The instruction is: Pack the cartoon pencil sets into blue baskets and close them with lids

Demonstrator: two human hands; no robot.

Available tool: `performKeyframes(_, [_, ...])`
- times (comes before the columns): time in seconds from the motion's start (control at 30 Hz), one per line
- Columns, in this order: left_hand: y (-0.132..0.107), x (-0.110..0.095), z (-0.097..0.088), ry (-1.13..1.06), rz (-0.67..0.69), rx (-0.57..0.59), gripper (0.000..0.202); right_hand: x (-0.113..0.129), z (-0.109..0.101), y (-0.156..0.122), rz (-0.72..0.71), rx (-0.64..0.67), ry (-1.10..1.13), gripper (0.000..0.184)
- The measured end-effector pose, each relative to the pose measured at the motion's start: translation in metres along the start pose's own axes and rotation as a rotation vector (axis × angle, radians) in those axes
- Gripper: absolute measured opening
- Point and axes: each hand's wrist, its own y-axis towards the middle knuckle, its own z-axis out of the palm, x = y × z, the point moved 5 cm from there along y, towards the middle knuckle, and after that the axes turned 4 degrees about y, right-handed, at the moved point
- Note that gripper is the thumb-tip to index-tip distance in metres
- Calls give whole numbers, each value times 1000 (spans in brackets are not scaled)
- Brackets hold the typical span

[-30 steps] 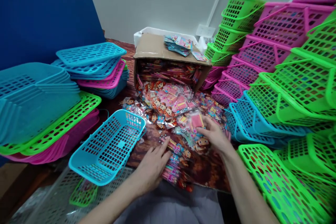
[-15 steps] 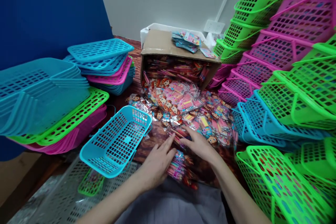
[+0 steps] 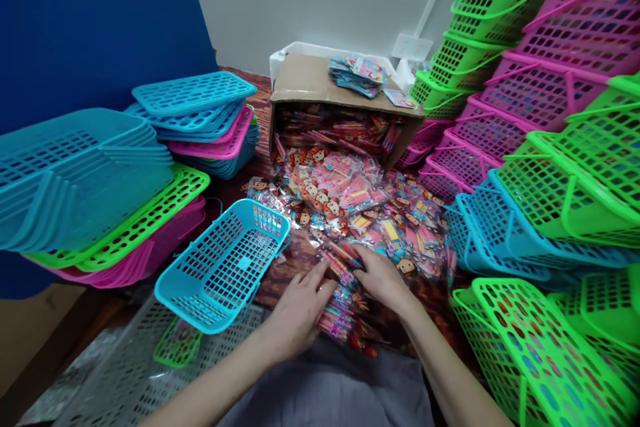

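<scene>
A heap of small plastic-wrapped toy packets (image 3: 360, 213) spills from a cardboard box (image 3: 310, 83) lying on its side. My left hand (image 3: 297, 310) rests flat on a bundle of packets (image 3: 340, 313) at the near edge of the heap, fingers stretched out. Beside it my right hand (image 3: 383, 277) curls its fingers over the same packets, the two hands nearly touching. An empty blue basket (image 3: 223, 267) sits tilted just left of my left hand.
Stacks of blue, pink and green basket lids (image 3: 105, 187) fill the left. Stacked green, pink and blue baskets (image 3: 530, 133) rise on the right, with a green one (image 3: 540, 347) near my right arm. A grey mesh tray (image 3: 125, 380) lies at the lower left.
My right hand came back from the heap's right part towards my left hand. Both hands now meet over the near packets. The view shifted slightly.
</scene>
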Motion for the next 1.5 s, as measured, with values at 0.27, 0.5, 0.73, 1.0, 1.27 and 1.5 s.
performKeyframes(0.27, [1,-2,-3,-13,3,-51,72,0,7,2,-93,81,173,50])
performKeyframes(0.5, [2,-4,-6,-23,4,-48,68,-3,5,4,-57,112,269,49])
performKeyframes(0.73, [1,-3,-3,-14,-3,-46,67,-2,6,-3,-108,84,345,40])
performKeyframes(1.0, [2,-4,-3,7,-21,-18,74,10,-1,-15,-35,-13,-39,43])
performKeyframes(1.27, [3,-3,0,14,-32,16,76,12,-3,-17,-35,21,-83,73])
performKeyframes(1.5, [3,-4,-1,8,-39,19,77,13,-1,-22,4,72,27,76])
